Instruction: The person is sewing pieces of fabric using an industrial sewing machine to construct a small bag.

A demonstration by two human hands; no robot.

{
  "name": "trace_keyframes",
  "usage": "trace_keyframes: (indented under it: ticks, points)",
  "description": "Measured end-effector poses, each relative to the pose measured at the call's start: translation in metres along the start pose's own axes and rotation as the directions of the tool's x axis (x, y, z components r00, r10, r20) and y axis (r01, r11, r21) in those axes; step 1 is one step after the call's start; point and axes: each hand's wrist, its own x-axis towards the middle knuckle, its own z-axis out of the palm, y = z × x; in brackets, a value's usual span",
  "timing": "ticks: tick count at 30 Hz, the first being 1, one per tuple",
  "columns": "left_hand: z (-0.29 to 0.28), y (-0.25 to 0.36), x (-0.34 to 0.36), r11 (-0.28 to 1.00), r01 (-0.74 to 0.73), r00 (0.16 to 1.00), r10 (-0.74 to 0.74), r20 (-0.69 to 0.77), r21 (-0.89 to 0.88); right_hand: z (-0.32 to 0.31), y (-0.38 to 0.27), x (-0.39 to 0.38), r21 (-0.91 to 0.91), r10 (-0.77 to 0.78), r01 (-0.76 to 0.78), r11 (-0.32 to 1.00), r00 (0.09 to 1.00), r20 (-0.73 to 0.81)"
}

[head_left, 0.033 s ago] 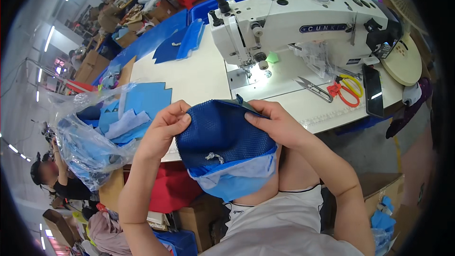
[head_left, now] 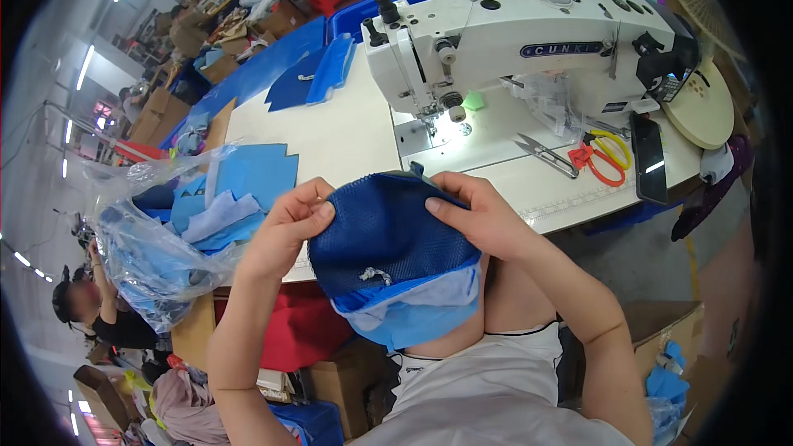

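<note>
A dark blue mesh fabric piece [head_left: 388,235] with lighter blue cloth [head_left: 421,318] along its lower side hangs over my lap, in front of the sewing machine [head_left: 537,41]. My left hand [head_left: 297,219] pinches its upper left edge between thumb and fingers. At the upper right edge, my right hand [head_left: 471,211] grips it with the thumb on top. A small knotted grey-white cord [head_left: 376,276] lies on the mesh near its lower part. The fingers behind the fabric are hidden.
Thread snips [head_left: 547,155], red-and-yellow-handled scissors [head_left: 607,157] and a black phone [head_left: 648,157] lie on the table's right side. A clear plastic bag [head_left: 157,239] with blue fabric pieces sits at left. Another dark blue piece [head_left: 297,81] lies farther back. Another person [head_left: 103,297] is at far left.
</note>
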Motion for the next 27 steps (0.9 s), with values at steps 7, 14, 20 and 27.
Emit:
trace_keyframes:
  ticks: [7, 14, 20, 27]
  points:
    - [0.027, -0.004, -0.003, 0.997, 0.077, 0.98, -0.075, 0.184, -0.002, 0.015, 0.0, -0.004, -0.475, -0.466, 0.318, 0.82, 0.853, -0.233]
    - [0.015, -0.005, -0.009, 1.0, 0.011, 0.995, -0.011, 0.1, 0.003, 0.006, -0.004, -0.02, -0.369, -0.063, -0.015, 0.929, 0.978, -0.198]
    - [0.0, -0.025, -0.005, 0.998, 0.036, 0.992, -0.029, 0.119, -0.056, 0.013, -0.014, -0.036, 0.558, 0.063, -0.16, 0.814, 0.98, 0.189]
    - [-0.002, -0.041, -0.011, 0.975, 0.014, 0.987, 0.022, 0.161, -0.221, -0.011, -0.001, -0.02, 0.777, 0.035, -0.114, 0.619, 0.993, 0.117]
